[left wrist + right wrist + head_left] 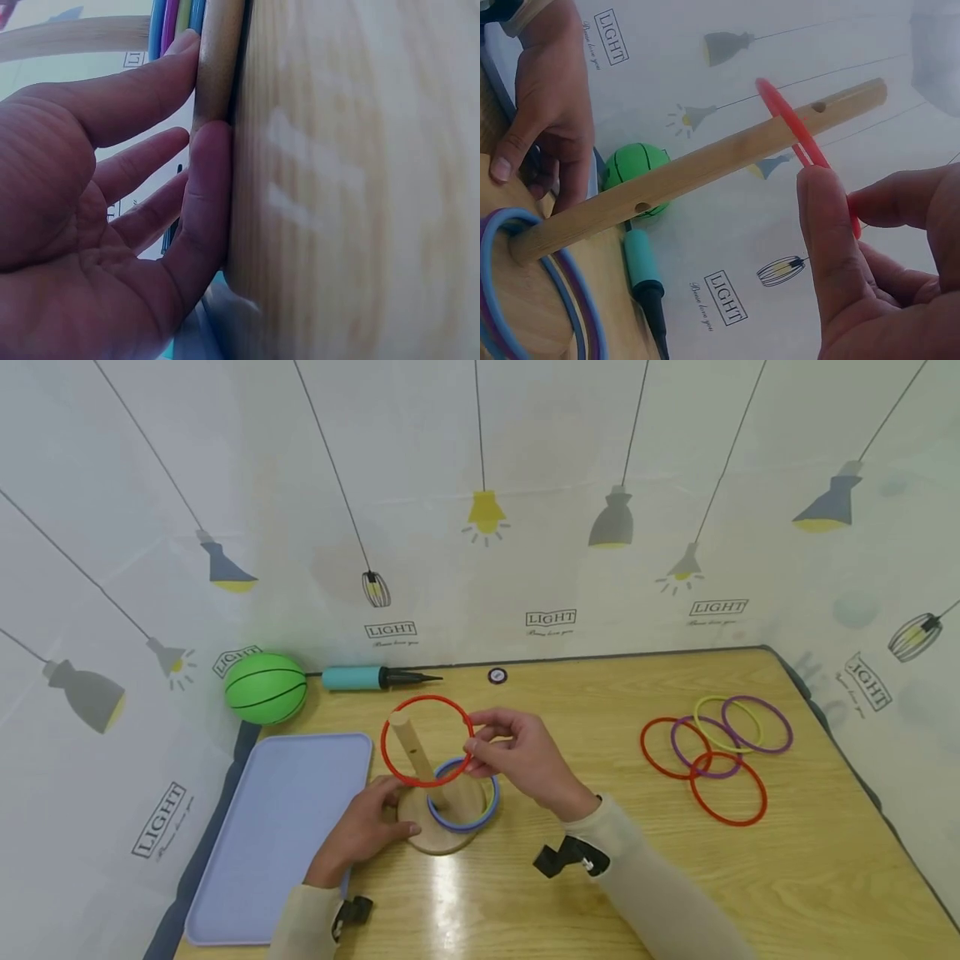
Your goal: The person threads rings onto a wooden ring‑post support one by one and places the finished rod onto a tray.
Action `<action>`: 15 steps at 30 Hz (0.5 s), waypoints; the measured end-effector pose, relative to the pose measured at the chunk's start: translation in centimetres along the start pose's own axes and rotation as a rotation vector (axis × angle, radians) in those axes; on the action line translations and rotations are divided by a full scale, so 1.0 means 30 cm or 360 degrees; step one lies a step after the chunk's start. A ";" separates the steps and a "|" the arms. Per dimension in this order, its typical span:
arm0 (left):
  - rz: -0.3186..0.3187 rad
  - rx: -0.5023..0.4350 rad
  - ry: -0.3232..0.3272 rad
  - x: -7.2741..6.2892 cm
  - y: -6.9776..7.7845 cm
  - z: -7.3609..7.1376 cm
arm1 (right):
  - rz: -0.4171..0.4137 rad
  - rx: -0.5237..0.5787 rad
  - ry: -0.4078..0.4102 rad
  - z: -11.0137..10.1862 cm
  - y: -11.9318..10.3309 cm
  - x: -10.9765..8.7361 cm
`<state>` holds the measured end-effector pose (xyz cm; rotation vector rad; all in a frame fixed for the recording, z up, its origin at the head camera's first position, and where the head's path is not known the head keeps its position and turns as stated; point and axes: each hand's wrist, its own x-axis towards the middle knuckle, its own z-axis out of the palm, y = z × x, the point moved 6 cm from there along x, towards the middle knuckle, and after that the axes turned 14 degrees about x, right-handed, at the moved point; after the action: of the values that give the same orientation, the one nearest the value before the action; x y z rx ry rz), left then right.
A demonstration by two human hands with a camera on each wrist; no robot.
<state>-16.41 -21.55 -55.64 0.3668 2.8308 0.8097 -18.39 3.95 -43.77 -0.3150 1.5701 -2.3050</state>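
Note:
My right hand (531, 762) pinches a red ring (814, 148) between thumb and fingers at its right side. In the right wrist view the ring encircles the upper part of an upright wooden post (720, 156), below its tip. The post rises from a round wooden base (435, 840) on the table. My left hand (365, 825) grips the base's left edge, with the thumb over its top and the fingers at its side. Around the foot of the post lie several stacked rings (462, 829), blue, purple and yellow-green.
Several loose red, purple and yellow rings (729, 823) overlap on the right of the table (570, 902). A pale blue tray (285, 827) lies at the left. Behind it are a green ball (266, 688), a teal hand pump (352, 678) and a small dark disc (497, 676).

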 end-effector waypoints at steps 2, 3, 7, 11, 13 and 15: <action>0.0011 0.0011 0.0011 0.000 0.001 -0.002 | 0.0028 -0.0014 0.0011 -0.009 0.018 0.001; 0.0015 0.0014 0.0015 0.000 0.002 -0.003 | 0.0042 -0.0022 0.0017 -0.014 0.027 0.002; 0.0013 0.0020 0.0013 0.000 -0.001 -0.001 | 0.0084 -0.0053 0.0040 -0.038 0.063 0.002; -0.0009 0.0015 -0.0001 0.000 -0.003 0.004 | 0.0098 -0.0061 0.0052 -0.069 0.104 0.003; -0.0015 0.0009 -0.0007 -0.001 -0.003 0.004 | 0.0108 -0.0046 0.0057 -0.084 0.125 0.005; -0.0015 0.0007 -0.0012 -0.002 -0.001 0.002 | 0.0123 -0.0054 0.0066 -0.100 0.145 0.009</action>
<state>-16.34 -21.55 -55.72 0.3557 2.8257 0.7991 -19.09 4.96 -48.92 -0.2122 1.6138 -2.2424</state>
